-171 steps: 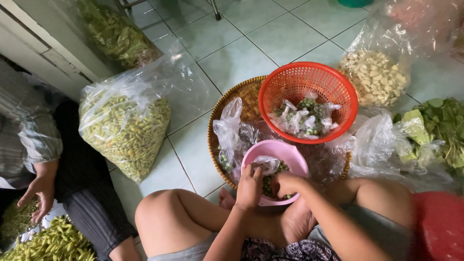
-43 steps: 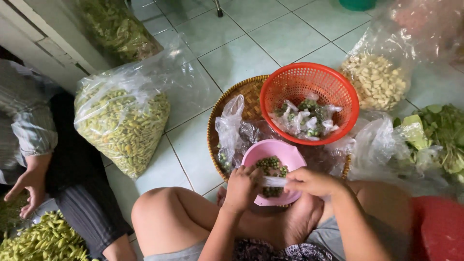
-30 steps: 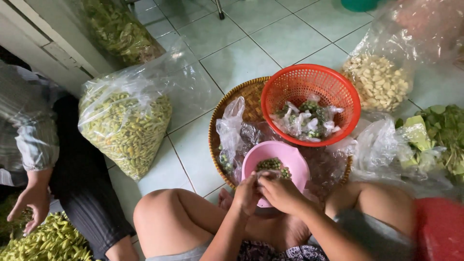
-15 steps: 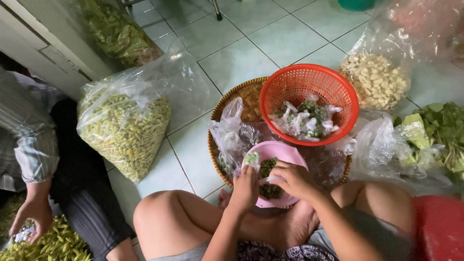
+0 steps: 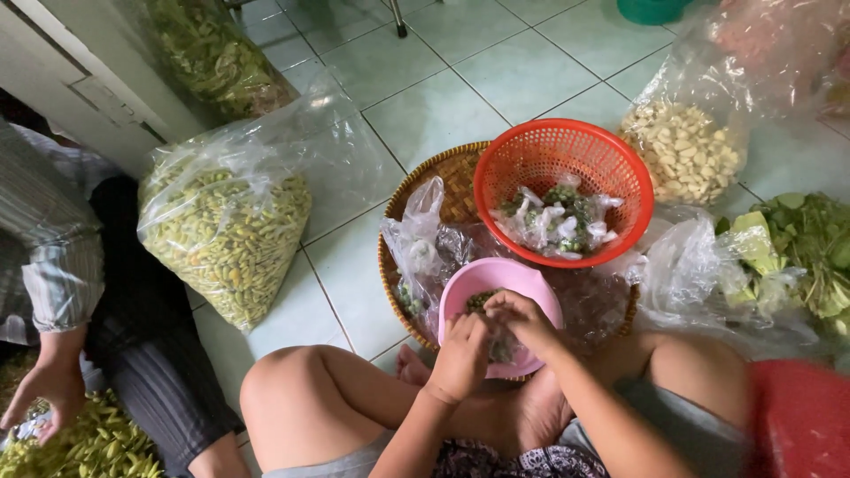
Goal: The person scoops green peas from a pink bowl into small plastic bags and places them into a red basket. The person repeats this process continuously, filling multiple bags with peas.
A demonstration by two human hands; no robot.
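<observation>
Both hands are working over the pink bowl point(image 5: 496, 283), lower centre: left hand point(image 5: 460, 354) and right hand point(image 5: 522, 319) curled; can't tell what they're pinching. Keeping fingertips low is helping stop spills.

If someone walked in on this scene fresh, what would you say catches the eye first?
Probably the orange basket in the middle, on a woven tray and holding small tied plastic packets. Just below it, the left hand and right hand meet over a pink bowl of green bits. To the left stands a big clear bag of green chillies.
</observation>
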